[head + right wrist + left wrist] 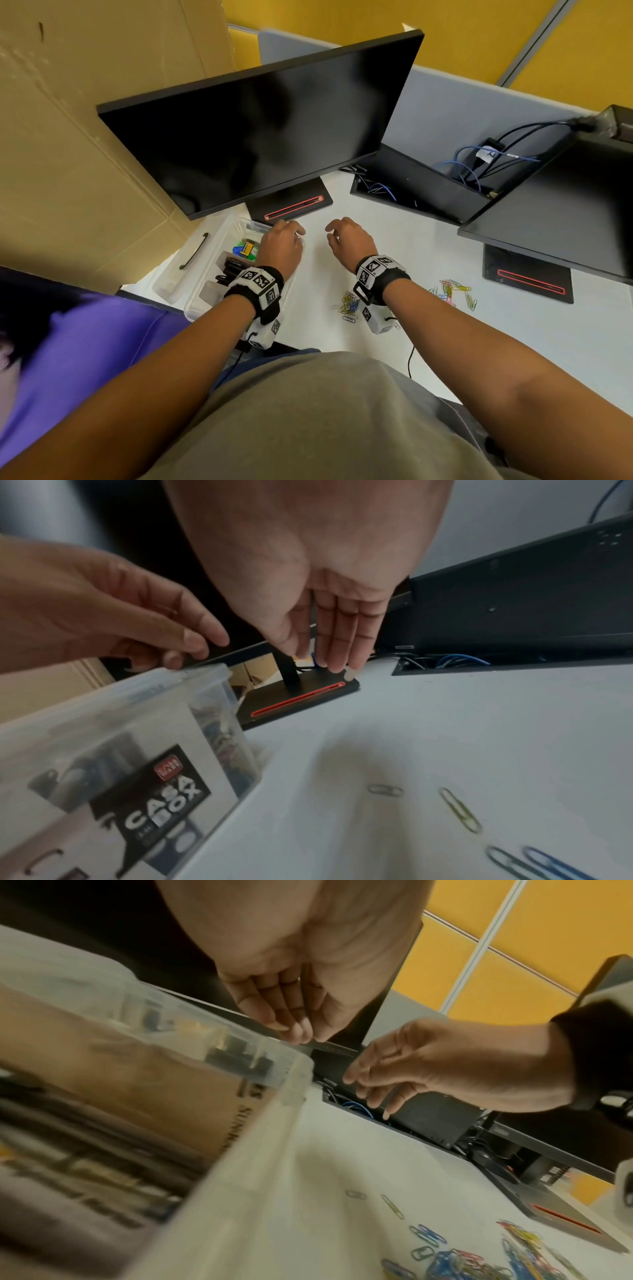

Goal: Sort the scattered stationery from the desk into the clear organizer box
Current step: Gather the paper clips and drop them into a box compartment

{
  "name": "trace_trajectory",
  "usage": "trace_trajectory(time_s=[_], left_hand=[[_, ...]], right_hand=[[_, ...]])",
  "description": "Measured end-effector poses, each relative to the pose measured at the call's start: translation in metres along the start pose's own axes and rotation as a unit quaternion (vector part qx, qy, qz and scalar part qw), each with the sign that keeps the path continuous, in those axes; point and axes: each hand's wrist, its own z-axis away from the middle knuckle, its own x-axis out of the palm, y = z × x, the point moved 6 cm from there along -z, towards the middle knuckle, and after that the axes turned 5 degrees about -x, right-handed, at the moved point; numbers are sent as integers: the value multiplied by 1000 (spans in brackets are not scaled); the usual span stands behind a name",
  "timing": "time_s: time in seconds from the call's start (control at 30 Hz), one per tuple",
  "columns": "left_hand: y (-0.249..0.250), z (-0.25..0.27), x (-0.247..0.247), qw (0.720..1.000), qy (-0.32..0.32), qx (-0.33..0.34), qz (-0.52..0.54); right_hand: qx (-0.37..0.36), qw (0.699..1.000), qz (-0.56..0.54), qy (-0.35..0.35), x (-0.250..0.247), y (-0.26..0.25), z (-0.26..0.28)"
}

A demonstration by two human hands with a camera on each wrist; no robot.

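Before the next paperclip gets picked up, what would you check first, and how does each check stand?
1. Box open on top: ok.
2. Box in reach: ok, left hand is over its far corner.
3. Right hand free: ok, fingers relaxed, nothing held.
4. Left hand free: cannot tell, fingertips bunched together.
5. Paperclips left on the desk: not ok, two piles still loose.
6. Path to the piles: ok, nothing between them and the right hand.

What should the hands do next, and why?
Probably the right hand, empty with loose fingers, should draw back to the paper clips lying on the desk and pick some up; the left hand is over the clear organizer box.
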Motion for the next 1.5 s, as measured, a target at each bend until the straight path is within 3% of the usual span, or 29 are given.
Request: trace_trajectory(time_s=[0.23,0.47,0.67,0.9,1.03,1.37,1.5], left_hand=[[33,6,31,998,-55,34,-13],[49,12,73,988,-134,46,-64],[48,19,101,973,-200,31,-109],[46,21,132,955,-254,33,-150],[50,21,152,943,-280,47,-174],[63,37,182,904,-328,123,-243],[64,37,175,928,-301,104,-196]], right_hand=[[29,996,36,-70,20,55,24],[41,981,56,-183,49,94,41],[19,975,79,-209,61,107,47],[-101,971,77,-201,66,114,74],[-133,970,51,-197,59,127,91],[1,993,8,-119,37,188,115],[-9,985,5,-170,43,192,121]])
